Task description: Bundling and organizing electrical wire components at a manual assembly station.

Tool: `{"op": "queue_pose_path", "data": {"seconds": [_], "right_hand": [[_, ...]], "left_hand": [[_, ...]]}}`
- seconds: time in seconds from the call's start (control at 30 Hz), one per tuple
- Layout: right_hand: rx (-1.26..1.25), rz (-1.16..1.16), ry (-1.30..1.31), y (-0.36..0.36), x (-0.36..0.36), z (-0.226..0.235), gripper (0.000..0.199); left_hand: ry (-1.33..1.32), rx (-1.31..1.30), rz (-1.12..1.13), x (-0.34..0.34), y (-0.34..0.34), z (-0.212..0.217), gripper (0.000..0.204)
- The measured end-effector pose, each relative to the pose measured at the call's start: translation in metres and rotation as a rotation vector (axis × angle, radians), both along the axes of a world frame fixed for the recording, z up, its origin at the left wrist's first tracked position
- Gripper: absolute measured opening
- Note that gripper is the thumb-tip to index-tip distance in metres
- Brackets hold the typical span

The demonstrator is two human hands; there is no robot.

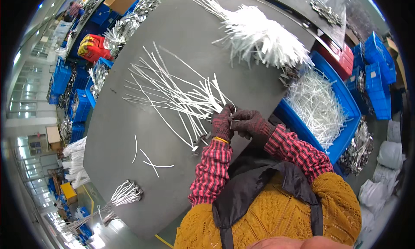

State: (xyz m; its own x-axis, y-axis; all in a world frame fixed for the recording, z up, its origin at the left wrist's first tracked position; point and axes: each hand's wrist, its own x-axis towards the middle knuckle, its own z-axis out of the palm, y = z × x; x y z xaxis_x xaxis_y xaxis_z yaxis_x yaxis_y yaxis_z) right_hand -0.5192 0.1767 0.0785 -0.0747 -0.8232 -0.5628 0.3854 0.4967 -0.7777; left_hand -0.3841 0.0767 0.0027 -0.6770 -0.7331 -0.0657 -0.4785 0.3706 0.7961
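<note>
My left hand (221, 124), in a dark knitted glove, is closed at the near end of a loose fan of white cords (190, 99). The fan spreads away to the far left over the grey table (129, 119). Right beside it, my right hand (251, 122), also gloved, is closed with thumb and fingers pinched together. The two hands meet over the table's near edge. What lies between their fingertips is small and mostly hidden. Small metal pieces (194, 149) at cord ends lie just left of my left wrist.
A big heap of white cords (263, 32) covers the table's far side. A blue bin (348, 130) full of short white strips (315, 106) stands at my right. Loose strips (155, 166) and a tied bundle (125, 193) lie at left. Blue crates (376, 76) stand beyond the bin.
</note>
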Motion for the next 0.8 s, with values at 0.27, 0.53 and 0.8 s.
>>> {"op": "queue_pose_path", "data": {"seconds": [0.27,0.53,0.8], "right_hand": [[-0.236,0.039,0.264,0.098,-0.042,0.015,0.031],[-0.065,-0.127,0.567,0.290,-0.085,-0.017,0.026],[0.550,-0.297,0.705,0.517,-0.160,-0.094,0.026]], "left_hand": [[0.341,0.654,0.185,-0.070,0.086,0.021,0.016],[1.036,1.213,0.669,-0.080,0.095,0.016,0.021],[1.253,1.043,0.506,-0.038,0.069,0.017,0.036]]}}
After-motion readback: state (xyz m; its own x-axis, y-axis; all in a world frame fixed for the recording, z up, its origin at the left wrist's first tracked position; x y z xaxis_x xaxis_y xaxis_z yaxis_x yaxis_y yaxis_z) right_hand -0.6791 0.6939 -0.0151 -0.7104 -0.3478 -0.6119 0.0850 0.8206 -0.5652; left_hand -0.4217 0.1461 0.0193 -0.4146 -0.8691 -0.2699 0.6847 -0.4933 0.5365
